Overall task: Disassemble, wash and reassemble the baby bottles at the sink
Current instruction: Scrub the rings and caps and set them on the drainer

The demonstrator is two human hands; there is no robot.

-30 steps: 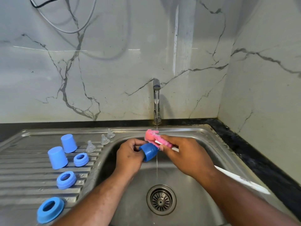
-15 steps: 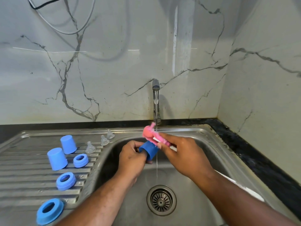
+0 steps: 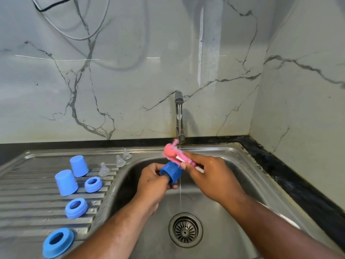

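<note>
My left hand [image 3: 152,181] grips a blue bottle cap [image 3: 172,171] over the sink basin [image 3: 214,200], just left of the thin water stream. My right hand [image 3: 209,174] holds a pink bottle brush [image 3: 172,152] by its white handle, with the brush head just above the cap. On the draining board [image 3: 28,202] stand two upturned blue caps [image 3: 66,182] [image 3: 79,166], three blue collar rings [image 3: 93,184] [image 3: 76,208] [image 3: 57,242] and three clear teats [image 3: 104,169] [image 3: 120,161] [image 3: 127,153].
The tap [image 3: 179,116] at the back of the basin runs a thin stream down to the drain strainer [image 3: 185,229]. A black counter edge [image 3: 291,180] borders the sink on the right. Marble walls close off the back and right. Cables [image 3: 74,32] hang at upper left.
The brush head has risen out of the blue cap and now sits above it. My left hand has tilted the cap slightly. The parts on the draining board have not moved.
</note>
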